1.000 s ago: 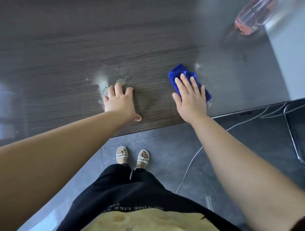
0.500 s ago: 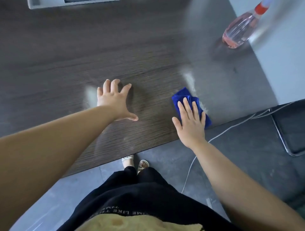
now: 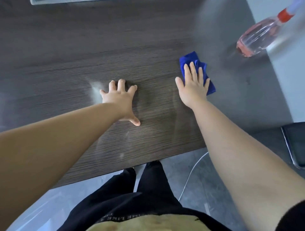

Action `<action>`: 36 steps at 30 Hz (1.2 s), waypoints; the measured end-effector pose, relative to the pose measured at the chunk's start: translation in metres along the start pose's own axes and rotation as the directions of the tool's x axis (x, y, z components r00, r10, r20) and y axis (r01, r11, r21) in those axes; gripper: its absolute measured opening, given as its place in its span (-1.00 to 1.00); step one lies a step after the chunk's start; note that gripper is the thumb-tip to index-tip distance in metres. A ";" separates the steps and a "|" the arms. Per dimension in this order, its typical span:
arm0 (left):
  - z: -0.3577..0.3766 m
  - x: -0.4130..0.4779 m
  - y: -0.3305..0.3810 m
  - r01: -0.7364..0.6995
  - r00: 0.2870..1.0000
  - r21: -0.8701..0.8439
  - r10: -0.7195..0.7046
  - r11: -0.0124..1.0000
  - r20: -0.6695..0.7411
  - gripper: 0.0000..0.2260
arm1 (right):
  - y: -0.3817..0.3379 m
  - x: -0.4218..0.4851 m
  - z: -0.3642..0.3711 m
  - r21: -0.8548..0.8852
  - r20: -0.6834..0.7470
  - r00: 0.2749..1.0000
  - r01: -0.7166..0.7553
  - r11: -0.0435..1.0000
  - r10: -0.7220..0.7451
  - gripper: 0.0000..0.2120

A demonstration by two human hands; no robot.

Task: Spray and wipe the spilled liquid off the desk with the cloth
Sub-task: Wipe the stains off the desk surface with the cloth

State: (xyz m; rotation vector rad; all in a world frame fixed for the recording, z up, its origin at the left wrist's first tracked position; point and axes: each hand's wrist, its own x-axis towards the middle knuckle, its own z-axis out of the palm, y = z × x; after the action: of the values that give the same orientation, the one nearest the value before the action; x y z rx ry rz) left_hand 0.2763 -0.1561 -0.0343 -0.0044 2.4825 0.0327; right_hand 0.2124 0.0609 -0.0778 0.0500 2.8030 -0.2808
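A blue cloth [image 3: 189, 60] lies on the dark wood-grain desk [image 3: 66, 57], right of centre. My right hand [image 3: 193, 85] presses flat on it, fingers spread, covering its near half. My left hand [image 3: 120, 100] rests flat on the bare desk to the left, fingers apart, holding nothing. A pale wet smear [image 3: 95, 89] shows just left of its fingers. A clear spray bottle [image 3: 257, 38] with pink liquid and a red collar stands at the desk's far right corner, apart from both hands.
The desk's near edge runs diagonally in front of my legs. A pale object's edge [image 3: 66, 2] sits at the far side of the desk. A white cable [image 3: 189, 174] lies on the grey floor, and a dark chair frame [image 3: 292, 145] stands at the right.
My right hand has pushed the cloth away from the near edge, farther across the desk toward the bottle. The left hand stays planted. The view has shifted forward over the desk.
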 end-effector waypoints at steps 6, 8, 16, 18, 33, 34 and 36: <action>-0.013 0.002 0.015 0.029 0.996 0.072 -0.035 0.997 0.084 0.13 | 0.033 -0.096 0.024 -0.109 0.046 0.970 0.241 0.964 -0.237 -0.40; -0.014 0.001 0.017 0.038 0.994 0.082 -0.046 0.996 0.097 0.12 | 0.038 -0.090 0.021 -0.124 0.082 0.958 0.282 0.951 -0.274 -0.40; -0.013 0.003 0.019 0.077 0.992 0.087 -0.085 0.993 0.095 0.11 | -0.014 0.074 -0.024 -0.061 0.114 0.970 0.222 0.973 -0.214 -0.46; -0.012 0.002 0.020 0.102 0.990 0.046 -0.107 0.994 0.096 0.09 | -0.026 0.092 -0.027 -0.058 0.096 0.976 0.202 0.978 -0.196 -0.46; -0.044 0.047 0.100 -0.214 0.950 -0.329 0.116 0.920 -0.291 -0.53 | 0.062 -0.054 -0.030 0.279 -0.206 0.949 0.292 0.915 -0.240 -0.53; -0.044 0.047 0.104 -0.240 0.947 -0.306 0.152 0.921 -0.283 -0.52 | 0.061 -0.051 -0.033 0.214 -0.239 0.958 0.215 0.953 -0.162 -0.50; -0.041 0.049 0.114 -0.279 0.942 -0.261 0.210 0.924 -0.261 -0.50 | 0.060 -0.052 -0.035 0.087 -0.124 0.991 0.070 0.994 -0.059 -0.42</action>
State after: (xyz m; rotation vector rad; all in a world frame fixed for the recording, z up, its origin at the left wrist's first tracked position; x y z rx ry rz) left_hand 0.2116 -0.0429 -0.0292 0.1884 2.6694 0.5388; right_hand 0.2544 0.1267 -0.0403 -0.0031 2.9145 -0.4346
